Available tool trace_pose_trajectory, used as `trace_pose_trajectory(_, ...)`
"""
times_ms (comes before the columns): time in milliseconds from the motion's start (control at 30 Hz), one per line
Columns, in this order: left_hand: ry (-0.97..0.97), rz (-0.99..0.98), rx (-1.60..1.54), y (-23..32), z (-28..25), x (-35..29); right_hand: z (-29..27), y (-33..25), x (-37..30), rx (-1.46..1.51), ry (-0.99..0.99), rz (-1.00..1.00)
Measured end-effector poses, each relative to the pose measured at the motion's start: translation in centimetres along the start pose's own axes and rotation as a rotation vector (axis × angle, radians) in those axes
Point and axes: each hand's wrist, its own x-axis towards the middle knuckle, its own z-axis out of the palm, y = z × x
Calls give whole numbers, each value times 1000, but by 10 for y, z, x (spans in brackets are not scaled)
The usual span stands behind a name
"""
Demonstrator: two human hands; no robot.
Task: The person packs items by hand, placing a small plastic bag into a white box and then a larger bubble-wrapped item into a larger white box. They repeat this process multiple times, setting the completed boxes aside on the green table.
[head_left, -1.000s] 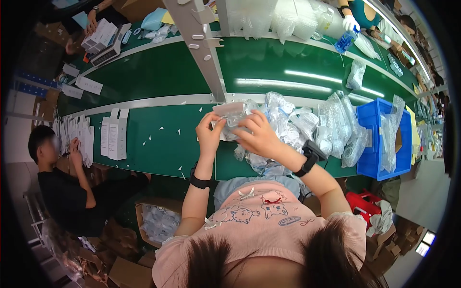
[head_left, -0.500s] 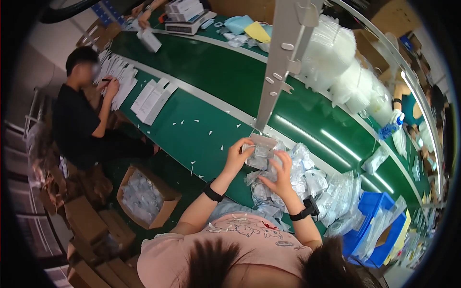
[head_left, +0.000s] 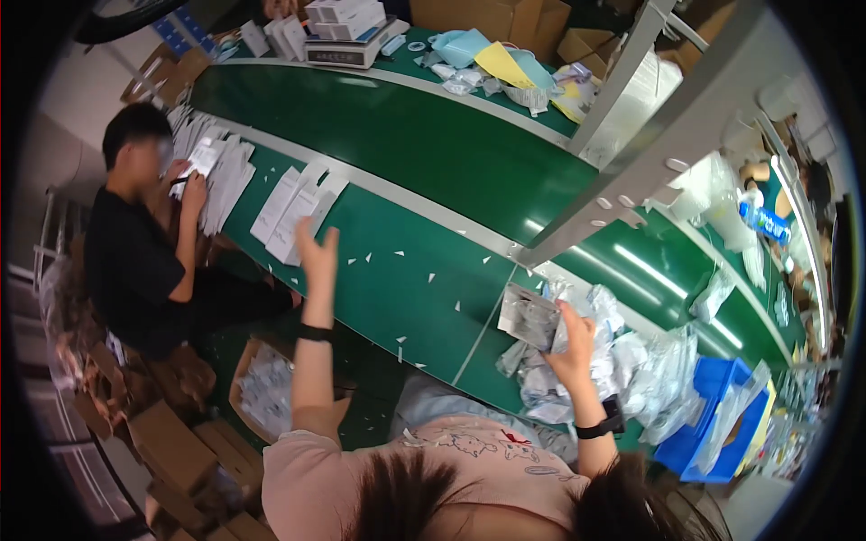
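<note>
- clear-bagged item (head_left: 528,317) above plastic-bag pile (head_left: 544,389); R hand (head_left: 575,348) part-curled on its edge, prob. to steady it;
- L hand (head_left: 317,257) empty, fingers spread, nr. wht. cartons (head_left: 287,216); contact unclear; cartons side by side, prob. for reach

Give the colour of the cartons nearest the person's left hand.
White, with dark print: the cartons by the left hand show best in the head view.
</note>
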Motion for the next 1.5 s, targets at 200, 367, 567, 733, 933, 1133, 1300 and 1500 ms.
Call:
trace_pose_trajectory(200, -374, -169, 473, -81, -24, 127, 20, -57, 56, 508, 159, 400)
trace_pose_trajectory(367, -716, -274, 465, -87, -26, 119, 94, -74, 120, 731, 135, 377)
trace_pose_trajectory(567, -792, -169, 429, -22, -15, 18, 150, -63, 198, 816, 130, 240)
trace_pose_trajectory(733, -776, -220, 453, 22, -17, -28, 165, -52, 218, 766, 42, 148)
trace_pose_trajectory(933, -603, 228, 387, 43, -4, -84, 173, -52, 160, 517, 201, 127)
trace_pose_trajectory(1133, -611, 331, 738, 20, 14, -121, 96, -65, 24, 685, -31, 27)
trace_pose_trajectory(1300, -609, 144, 708, 70, 6, -128, 25, -12, -90, 405, 60, 138)
trace_pose_trajectory(1500, -688, -151, 401, 152, -62, -144, -39, 24, -149, 377, 201, 439)
